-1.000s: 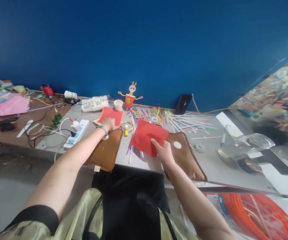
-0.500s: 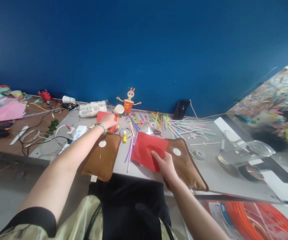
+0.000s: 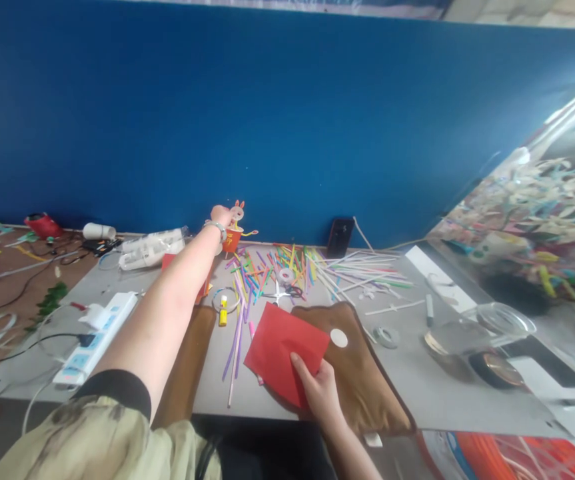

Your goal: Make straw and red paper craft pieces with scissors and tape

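My left hand reaches to the foot of the blue wall, its fingers curled against the paper-cup rabbit figure, beside the rabbit's head; the fingertips are partly hidden. The figure has a red cup body, a round face with ears and yellow arms, one of them covered by my hand. Under my left forearm a red paper sheet shows in part. My right hand is closed on a red sheet of paper, thumb on top, above the front of the table and partly over a brown cushion-like pouch.
Many coloured sticks lie scattered mid-table, with scissors, a tape roll and a yellow glue stick. A phone leans on the wall. A power strip lies left, a glass jar right.
My left hand has left the red paper and moved farther back to the rabbit figure. My right hand still holds its red sheet. The view has tilted and shifted right.
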A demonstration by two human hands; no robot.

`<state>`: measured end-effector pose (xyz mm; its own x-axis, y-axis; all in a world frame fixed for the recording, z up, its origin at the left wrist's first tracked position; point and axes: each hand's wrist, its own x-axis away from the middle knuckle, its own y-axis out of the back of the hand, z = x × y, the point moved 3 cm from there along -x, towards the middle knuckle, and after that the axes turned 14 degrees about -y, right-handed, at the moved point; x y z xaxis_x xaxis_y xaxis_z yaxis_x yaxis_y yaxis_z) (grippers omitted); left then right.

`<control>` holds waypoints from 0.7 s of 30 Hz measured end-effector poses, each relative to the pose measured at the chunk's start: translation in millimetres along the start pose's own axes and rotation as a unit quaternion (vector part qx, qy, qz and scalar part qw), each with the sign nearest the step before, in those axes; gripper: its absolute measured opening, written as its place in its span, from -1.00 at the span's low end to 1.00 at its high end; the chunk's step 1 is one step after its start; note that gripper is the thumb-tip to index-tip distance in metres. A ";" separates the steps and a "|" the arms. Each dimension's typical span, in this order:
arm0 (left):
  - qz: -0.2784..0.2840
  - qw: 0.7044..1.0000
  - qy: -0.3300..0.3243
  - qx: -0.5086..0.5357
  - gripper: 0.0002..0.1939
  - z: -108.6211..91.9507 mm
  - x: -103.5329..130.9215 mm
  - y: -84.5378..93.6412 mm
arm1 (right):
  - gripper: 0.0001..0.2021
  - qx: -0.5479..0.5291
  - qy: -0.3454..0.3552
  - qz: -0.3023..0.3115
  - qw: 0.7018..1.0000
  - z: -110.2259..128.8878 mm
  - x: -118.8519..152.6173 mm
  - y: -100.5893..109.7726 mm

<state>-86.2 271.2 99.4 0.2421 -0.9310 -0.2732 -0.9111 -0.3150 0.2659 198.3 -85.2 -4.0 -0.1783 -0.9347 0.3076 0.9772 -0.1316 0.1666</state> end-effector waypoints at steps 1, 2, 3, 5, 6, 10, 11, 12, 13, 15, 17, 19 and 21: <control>-0.008 1.000 0.008 0.003 -0.86 4.6 -3.4 -0.8 | -0.59 -0.009 -0.007 0.003 1.000 -0.6 -1.0 0.7; -0.013 1.000 0.013 0.002 -0.86 8.7 -6.2 -0.8 | -0.59 -0.016 -0.013 0.005 1.000 -1.4 -1.8 1.2; -0.013 1.000 0.018 0.002 -0.84 12.4 -8.4 -0.5 | -0.60 -0.022 -0.019 0.008 1.000 -2.2 -2.6 1.5; -0.005 1.000 0.022 0.020 -0.83 17.8 -10.8 0.7 | -0.60 -0.029 -0.028 0.011 0.999 -4.1 -3.6 2.0; 0.000 0.999 0.022 0.032 -0.83 19.4 -11.1 1.7 | -0.60 -0.031 -0.032 0.012 0.999 -5.0 -3.9 2.2; 0.009 0.997 0.013 0.075 -0.83 19.6 -8.7 6.6 | -0.60 -0.035 -0.048 0.020 0.998 -8.2 -4.4 2.4; 0.008 0.996 0.011 0.083 -0.81 18.6 -7.9 7.8 | -0.60 -0.035 -0.051 0.021 0.998 -8.9 -4.6 2.4; 0.008 0.996 0.010 0.090 -0.80 17.4 -7.3 8.6 | -0.60 -0.034 -0.053 0.021 0.998 -9.6 -4.9 2.3; 0.008 0.995 0.009 0.096 -0.79 16.2 -6.8 9.3 | -0.60 -0.034 -0.054 0.021 0.998 -10.3 -5.3 2.3; 0.005 0.994 0.010 0.105 -0.79 14.2 -6.4 10.1 | -0.60 -0.032 -0.055 0.021 0.998 -11.4 -6.1 2.4; -0.001 0.994 0.014 0.110 -0.80 13.3 -6.6 10.6 | -0.59 -0.030 -0.054 0.020 0.998 -12.0 -6.6 2.7; -0.009 0.993 0.019 0.114 -0.82 13.1 -6.8 11.3 | -0.58 -0.029 -0.053 0.019 0.998 -12.0 -6.8 2.8; -0.015 0.993 0.025 0.118 -0.83 12.7 -6.1 12.7 | -0.57 -0.031 -0.051 0.019 0.998 -11.9 -6.9 2.5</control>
<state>-103.5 275.2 92.7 0.2815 -0.9315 -0.2303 -0.9545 -0.2964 0.0322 203.3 -83.1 -16.9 -0.1493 -0.9009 0.4075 0.9881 -0.1204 0.0958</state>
